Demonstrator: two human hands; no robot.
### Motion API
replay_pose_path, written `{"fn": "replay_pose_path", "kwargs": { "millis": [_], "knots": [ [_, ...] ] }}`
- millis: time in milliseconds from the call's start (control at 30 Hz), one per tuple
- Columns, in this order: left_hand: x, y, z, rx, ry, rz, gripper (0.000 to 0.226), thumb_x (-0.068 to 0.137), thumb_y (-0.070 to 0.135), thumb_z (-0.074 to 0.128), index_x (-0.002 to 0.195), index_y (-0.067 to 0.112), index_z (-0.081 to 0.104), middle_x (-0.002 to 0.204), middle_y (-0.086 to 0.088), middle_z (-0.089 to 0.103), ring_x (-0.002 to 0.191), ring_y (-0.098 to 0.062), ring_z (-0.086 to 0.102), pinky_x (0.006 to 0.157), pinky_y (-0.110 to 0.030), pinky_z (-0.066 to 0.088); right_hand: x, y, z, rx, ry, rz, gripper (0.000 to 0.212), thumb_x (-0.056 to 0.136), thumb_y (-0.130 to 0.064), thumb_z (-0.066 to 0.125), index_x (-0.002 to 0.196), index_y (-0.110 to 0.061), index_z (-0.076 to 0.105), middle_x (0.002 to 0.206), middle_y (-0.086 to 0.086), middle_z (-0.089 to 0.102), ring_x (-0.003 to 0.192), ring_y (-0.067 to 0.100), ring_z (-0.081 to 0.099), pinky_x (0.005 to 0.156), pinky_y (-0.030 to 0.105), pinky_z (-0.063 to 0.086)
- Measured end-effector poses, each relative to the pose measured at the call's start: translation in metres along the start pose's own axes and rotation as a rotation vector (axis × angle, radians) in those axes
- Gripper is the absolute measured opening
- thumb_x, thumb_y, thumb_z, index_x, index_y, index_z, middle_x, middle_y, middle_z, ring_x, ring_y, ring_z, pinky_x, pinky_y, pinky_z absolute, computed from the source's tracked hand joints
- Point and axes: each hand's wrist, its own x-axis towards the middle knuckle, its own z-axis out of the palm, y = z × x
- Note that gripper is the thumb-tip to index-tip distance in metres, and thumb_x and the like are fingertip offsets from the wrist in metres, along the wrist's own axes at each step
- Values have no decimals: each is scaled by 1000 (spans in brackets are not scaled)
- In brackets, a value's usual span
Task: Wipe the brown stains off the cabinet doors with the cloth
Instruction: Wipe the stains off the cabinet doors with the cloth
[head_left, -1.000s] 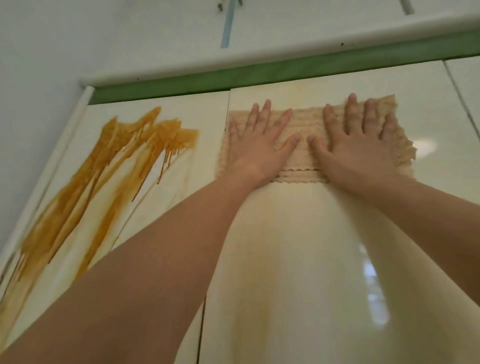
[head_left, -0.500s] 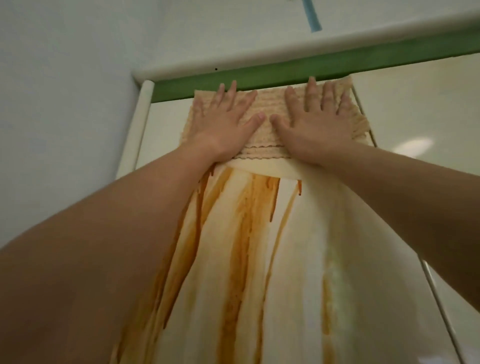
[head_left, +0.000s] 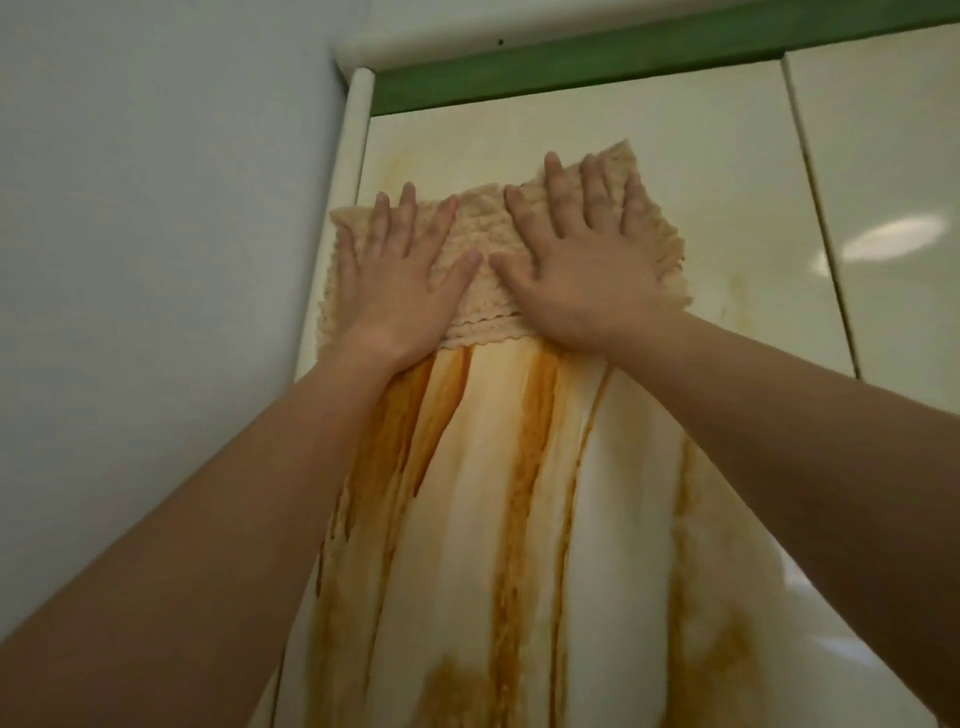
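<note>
A beige ribbed cloth (head_left: 483, 260) lies flat against the upper part of the cream left cabinet door (head_left: 467, 135). My left hand (head_left: 400, 280) presses its left half with fingers spread straight. My right hand (head_left: 582, 260) presses its right half the same way, thumbs nearly meeting. Brown stains (head_left: 524, 467) run in long vertical streaks down the door below the cloth. Above the cloth the door shows only a faint yellowish smear. The cloth's middle is partly hidden under my palms.
A pale wall (head_left: 156, 260) meets the cabinet's rounded left post (head_left: 348, 171). A green strip (head_left: 571, 73) runs along the top under a white ledge. The neighbouring right door (head_left: 883, 208) is glossy with a faint smear near its left seam.
Both hands moved the cloth from the right door to the top of the stained left door, then slid it down a little, leaving a faint smear above it.
</note>
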Motion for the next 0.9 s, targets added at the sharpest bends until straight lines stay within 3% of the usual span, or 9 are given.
{"fn": "replay_pose_path", "kwargs": {
  "millis": [167, 367, 600, 900],
  "knots": [
    [-95, -4, 2, 8, -45, -61, 69, 98, 69, 9, 160, 43, -2, 171, 2, -11, 157, -18, -15, 126, -51, -9, -73, -27, 5, 59, -35, -108, 71, 100, -66, 13, 163, -36, 5, 172, 6, -10, 158, 34, -13, 123, 63, -10],
    [-215, 1, 14, 6, -97, -115, 72, 98, 68, 9, 162, 36, 0, 172, 0, -9, 158, -22, -12, 126, -55, -2, -178, -51, 20, 74, -89, -169, 70, 103, -63, 17, 164, -31, 10, 172, 10, -6, 158, 36, -9, 124, 64, 1],
    [-335, 6, 29, -19, -108, -146, 70, 101, 62, 17, 162, 30, 8, 172, -8, 4, 159, -27, -2, 124, -59, 9, -285, -76, 29, 136, -176, -230, 66, 105, -57, 30, 164, -29, 17, 173, 9, -4, 159, 34, -7, 125, 63, 4],
    [-489, 25, 49, 8, -118, -222, 68, 103, 61, 18, 162, 31, 8, 170, -12, 8, 157, -34, 8, 123, -64, 7, -418, -101, 46, 174, -207, -320, 66, 103, -50, 42, 163, -30, 23, 173, 4, 6, 160, 29, 2, 126, 59, 7]
  ]
}}
